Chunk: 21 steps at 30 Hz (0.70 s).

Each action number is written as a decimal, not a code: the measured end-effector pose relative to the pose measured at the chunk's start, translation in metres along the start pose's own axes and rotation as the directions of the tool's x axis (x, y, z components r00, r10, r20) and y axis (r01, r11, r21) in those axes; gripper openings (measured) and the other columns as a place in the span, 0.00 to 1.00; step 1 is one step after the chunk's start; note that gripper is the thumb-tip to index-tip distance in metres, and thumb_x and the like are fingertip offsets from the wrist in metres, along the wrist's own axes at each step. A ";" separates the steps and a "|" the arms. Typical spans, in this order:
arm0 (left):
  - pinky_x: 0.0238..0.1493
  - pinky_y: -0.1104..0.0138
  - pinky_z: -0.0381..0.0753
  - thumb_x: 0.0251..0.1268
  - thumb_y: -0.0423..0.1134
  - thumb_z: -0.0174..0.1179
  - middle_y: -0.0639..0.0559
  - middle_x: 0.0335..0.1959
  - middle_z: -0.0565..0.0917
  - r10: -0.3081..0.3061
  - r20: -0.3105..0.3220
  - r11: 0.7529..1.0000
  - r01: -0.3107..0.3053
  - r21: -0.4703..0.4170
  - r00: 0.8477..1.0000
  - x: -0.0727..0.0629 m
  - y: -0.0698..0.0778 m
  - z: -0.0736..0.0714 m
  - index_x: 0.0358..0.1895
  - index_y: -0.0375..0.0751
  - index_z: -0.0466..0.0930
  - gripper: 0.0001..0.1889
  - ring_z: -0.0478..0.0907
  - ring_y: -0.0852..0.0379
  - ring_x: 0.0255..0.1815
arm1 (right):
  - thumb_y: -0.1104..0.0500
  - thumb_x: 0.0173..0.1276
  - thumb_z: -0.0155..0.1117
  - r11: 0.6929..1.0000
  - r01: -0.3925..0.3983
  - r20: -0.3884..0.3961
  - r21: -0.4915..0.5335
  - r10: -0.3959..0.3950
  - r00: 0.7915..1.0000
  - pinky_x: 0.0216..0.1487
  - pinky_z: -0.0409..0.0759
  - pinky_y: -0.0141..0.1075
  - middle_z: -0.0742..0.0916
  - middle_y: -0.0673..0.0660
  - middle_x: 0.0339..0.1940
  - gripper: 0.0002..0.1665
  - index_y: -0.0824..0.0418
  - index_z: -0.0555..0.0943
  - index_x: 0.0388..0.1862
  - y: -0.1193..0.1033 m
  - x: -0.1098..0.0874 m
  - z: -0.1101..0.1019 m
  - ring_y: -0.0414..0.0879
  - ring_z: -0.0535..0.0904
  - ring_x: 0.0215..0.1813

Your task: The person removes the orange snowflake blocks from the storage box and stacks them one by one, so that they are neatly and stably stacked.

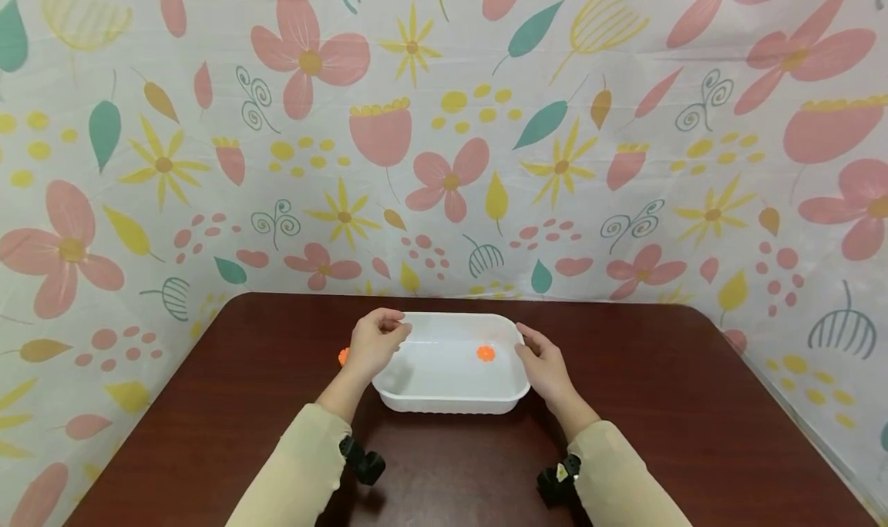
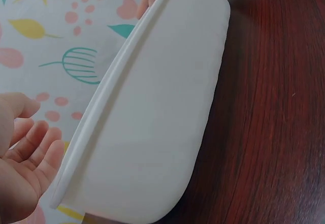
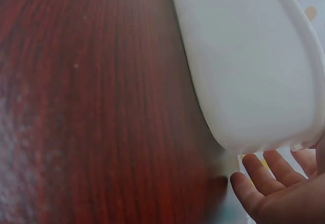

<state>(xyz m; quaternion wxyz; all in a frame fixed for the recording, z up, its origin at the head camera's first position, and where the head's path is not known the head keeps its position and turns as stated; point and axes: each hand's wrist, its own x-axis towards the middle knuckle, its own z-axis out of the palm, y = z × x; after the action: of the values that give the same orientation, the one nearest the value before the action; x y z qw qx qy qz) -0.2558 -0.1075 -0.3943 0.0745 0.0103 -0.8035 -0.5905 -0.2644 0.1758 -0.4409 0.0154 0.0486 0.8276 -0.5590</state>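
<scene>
A white rectangular basin (image 1: 451, 402) rests on the dark wooden table, and its long outer wall (image 2: 147, 102) fills much of the left wrist view. Over the basin's left end is my left hand (image 1: 377, 344), fingers loosely bent and thumb apart from them, with nothing visible between. My right hand (image 1: 544, 364) holds the right end at the rim, thumb over the edge and fingers (image 3: 259, 176) outside. Inside the basin, towards the right, lies a small orange flower-shaped piece (image 1: 486, 354). Another orange piece (image 1: 343, 356) shows beside my left wrist, partly hidden by it.
The dark reddish-brown tabletop (image 1: 659, 404) extends to both sides of the basin and in front of it. Behind the table hangs a floral-patterned cloth (image 1: 451, 126). Black wrist cameras (image 1: 362, 461) sit at both cream sleeves.
</scene>
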 end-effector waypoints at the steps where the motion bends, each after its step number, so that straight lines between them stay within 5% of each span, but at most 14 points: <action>1: 0.31 0.69 0.81 0.59 0.36 0.63 0.46 0.32 0.82 0.005 0.002 1.000 -0.005 0.001 1.000 0.000 0.000 0.001 0.45 0.36 0.80 0.12 0.77 0.60 0.27 | 0.55 0.73 0.47 1.000 0.002 0.000 0.001 -0.002 1.000 0.59 0.76 0.48 0.72 0.65 0.67 0.27 0.53 0.65 0.70 0.000 0.000 0.000 0.57 0.70 0.66; 10: 0.29 0.70 0.78 0.60 0.36 0.62 0.45 0.34 0.82 0.026 0.048 0.998 -0.029 0.047 0.998 0.001 0.002 0.014 0.47 0.34 0.80 0.13 0.78 0.59 0.27 | 0.55 0.73 0.47 1.000 -0.001 0.005 0.001 0.001 1.000 0.59 0.77 0.48 0.72 0.64 0.67 0.27 0.53 0.65 0.71 -0.002 -0.001 0.000 0.57 0.70 0.66; 21: 0.39 0.66 0.79 0.59 0.38 0.63 0.46 0.36 0.84 0.089 0.139 0.985 -0.108 0.137 0.986 0.001 0.000 0.038 0.46 0.34 0.80 0.14 0.78 0.54 0.37 | 0.56 0.73 0.47 1.000 0.005 -0.007 -0.010 -0.005 1.000 0.58 0.77 0.47 0.74 0.65 0.65 0.26 0.54 0.66 0.70 -0.003 -0.001 0.001 0.56 0.72 0.64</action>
<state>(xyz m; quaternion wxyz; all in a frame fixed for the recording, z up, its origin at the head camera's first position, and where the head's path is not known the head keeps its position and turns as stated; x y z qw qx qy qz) -0.2620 -0.0716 -0.4048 0.0495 -0.0634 -0.8467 -0.5260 -0.2633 0.1740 -0.4384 0.0116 0.0485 0.8306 -0.5547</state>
